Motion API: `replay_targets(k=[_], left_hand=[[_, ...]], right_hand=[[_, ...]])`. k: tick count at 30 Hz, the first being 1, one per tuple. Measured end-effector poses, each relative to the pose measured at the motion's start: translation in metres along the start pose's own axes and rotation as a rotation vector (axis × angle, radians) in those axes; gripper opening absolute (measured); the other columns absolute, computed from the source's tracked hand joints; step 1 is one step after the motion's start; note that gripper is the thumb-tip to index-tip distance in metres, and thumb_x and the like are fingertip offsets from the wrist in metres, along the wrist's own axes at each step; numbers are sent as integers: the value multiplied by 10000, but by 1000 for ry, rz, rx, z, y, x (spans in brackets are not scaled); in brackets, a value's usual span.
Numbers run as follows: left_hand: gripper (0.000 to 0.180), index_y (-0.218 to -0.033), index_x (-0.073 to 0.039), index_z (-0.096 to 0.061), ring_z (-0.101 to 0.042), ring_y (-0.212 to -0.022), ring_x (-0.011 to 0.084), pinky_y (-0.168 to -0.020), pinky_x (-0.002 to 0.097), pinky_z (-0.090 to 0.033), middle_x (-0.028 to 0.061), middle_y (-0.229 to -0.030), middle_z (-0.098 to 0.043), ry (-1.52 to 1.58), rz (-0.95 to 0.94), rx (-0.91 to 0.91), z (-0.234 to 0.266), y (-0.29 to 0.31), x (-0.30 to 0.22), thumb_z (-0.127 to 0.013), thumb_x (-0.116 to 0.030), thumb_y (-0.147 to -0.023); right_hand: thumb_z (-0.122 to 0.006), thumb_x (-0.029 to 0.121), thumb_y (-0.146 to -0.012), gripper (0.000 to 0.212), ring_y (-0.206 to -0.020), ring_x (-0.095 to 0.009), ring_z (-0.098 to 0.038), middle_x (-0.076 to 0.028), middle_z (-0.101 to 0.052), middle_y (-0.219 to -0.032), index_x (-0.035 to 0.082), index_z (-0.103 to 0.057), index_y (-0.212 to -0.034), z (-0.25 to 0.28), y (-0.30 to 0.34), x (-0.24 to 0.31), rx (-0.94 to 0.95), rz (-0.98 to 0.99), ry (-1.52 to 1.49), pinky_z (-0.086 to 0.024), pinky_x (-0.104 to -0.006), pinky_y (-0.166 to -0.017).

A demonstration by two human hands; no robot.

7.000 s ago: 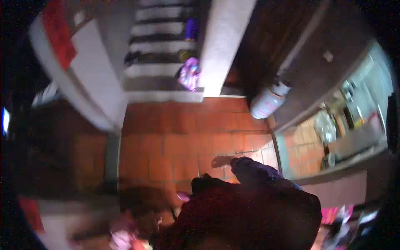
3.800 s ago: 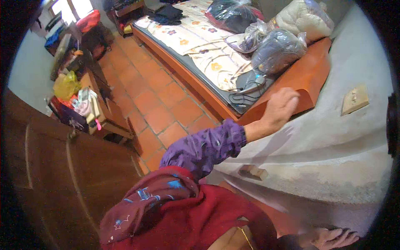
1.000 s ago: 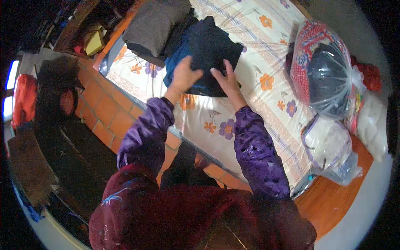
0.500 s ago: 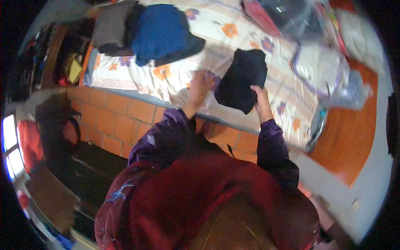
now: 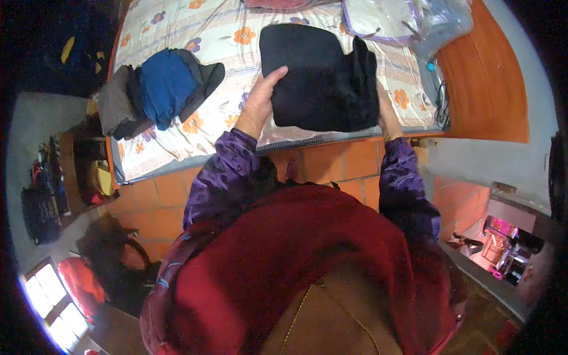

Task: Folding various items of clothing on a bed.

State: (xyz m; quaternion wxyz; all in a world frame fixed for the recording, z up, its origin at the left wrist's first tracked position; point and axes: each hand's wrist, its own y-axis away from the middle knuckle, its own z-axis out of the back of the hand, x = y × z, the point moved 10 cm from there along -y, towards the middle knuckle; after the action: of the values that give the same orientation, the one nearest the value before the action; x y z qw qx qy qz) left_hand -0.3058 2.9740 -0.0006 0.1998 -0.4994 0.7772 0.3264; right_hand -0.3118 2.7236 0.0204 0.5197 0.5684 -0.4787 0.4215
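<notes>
Between my hands is a folded black garment (image 5: 313, 83), held over the near side of the bed. It looks like a broad flat panel, with a bunched fold along its right side. My left hand (image 5: 264, 97) grips its left edge, thumb on top and the other fingers hidden beneath. At the opposite edge, my right hand (image 5: 386, 110) holds the cloth from the side, its fingers mostly behind the fabric. Left of my hands, a blue garment (image 5: 168, 83) and a grey-brown garment (image 5: 115, 103) lie folded side by side on the bed, with darker cloth around them.
The bed (image 5: 195, 23) has a white sheet with orange and purple flowers. Clear plastic bags (image 5: 384, 18) lie at its far right, near the orange wooden headboard (image 5: 485, 77). Orange tiles (image 5: 331, 163) cover the floor before me. A dark cable (image 5: 442, 106) hangs at the bed's right corner.
My left hand, apart from the black garment before, now grips its left edge. The garment has opened wider and sits level between both hands. The view has turned, so the folded clothes appear lower left.
</notes>
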Motion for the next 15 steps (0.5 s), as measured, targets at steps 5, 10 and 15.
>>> replay_targets(k=[5, 10, 15], left_hand=[[454, -1147, -11, -460, -575, -896, 215, -780, 322, -475, 101, -1021, -577, -318, -242, -5, -36, 7, -70, -641, -143, -753], [439, -1132, -8, -490, -586, -891, 200, -790, 310, -477, 100, -1022, -590, -401, -300, 34, -57, 44, -140, -649, -162, -752], [421, -1136, -13, -496, -594, -908, 185, -792, 301, -487, 101, -1044, -593, -356, -359, 128, -58, 81, -182, -630, -174, -770]], right_hand=[[-508, 414, -829, 561, -1102, -238, -443, -164, -428, -1241, 32, -420, -1231, -22, -12, -5, -35, 119, 300, -354, -328, -902], [-512, 374, -847, 541, -1061, -219, -474, -124, -498, -1160, -12, -416, -1214, -65, -16, 17, -117, 294, 369, -372, -267, -872], [-490, 290, -885, 436, -1040, -152, -488, -83, -508, -1139, -22, -431, -1184, -155, -10, 51, 496, 35, -572, -396, -263, -882]])
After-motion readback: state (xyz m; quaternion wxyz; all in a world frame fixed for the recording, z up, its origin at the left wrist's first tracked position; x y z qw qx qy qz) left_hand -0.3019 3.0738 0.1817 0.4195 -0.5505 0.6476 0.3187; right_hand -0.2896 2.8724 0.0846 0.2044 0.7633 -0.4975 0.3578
